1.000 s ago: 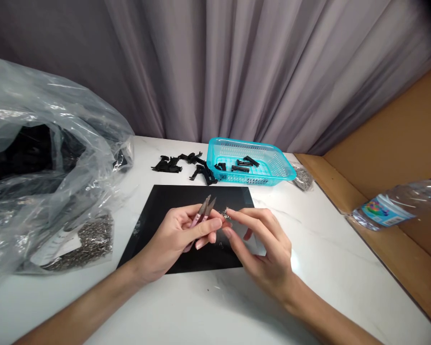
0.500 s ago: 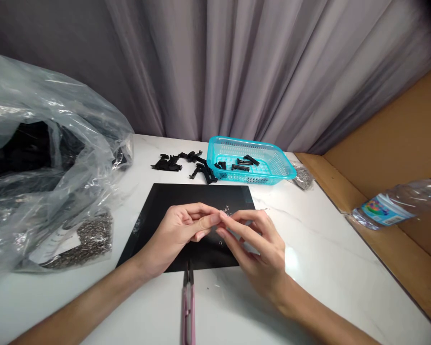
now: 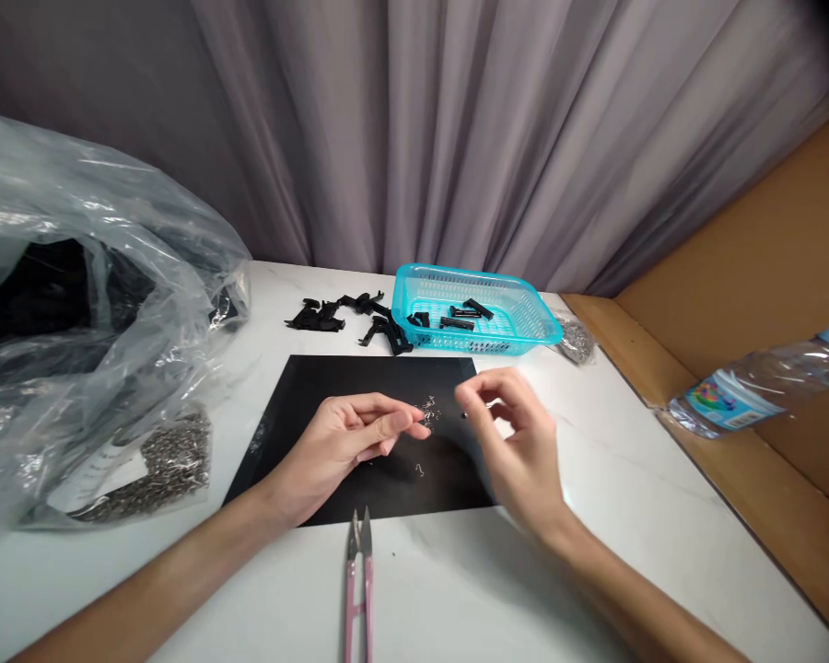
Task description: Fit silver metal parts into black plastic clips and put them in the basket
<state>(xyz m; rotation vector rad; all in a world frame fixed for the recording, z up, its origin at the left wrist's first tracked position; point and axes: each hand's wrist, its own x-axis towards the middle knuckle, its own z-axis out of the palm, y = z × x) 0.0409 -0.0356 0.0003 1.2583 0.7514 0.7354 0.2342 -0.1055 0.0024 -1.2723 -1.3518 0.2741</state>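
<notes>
My left hand hovers over the black mat, thumb and fingertips pinched together; anything between them is too small to make out. To its right, my right hand is held over the mat's right edge, apart from the left. Its thumb and index finger are closed together, and what they hold, if anything, does not show. Small bent metal pieces lie scattered on the mat beside the left fingertips, with another bent metal piece nearer me. Pink-handled thread snips rest in front of the mat, blades pointing away.
Behind the mat stands a turquoise basket with several black parts inside, and more black plastic parts lie left of it. Large plastic bags fill the left side. On the right lies a water bottle by cardboard.
My right hand has drawn away from my left, moving right and turning. My left hand stays almost in place. More of the small metal pieces now show between the hands.
</notes>
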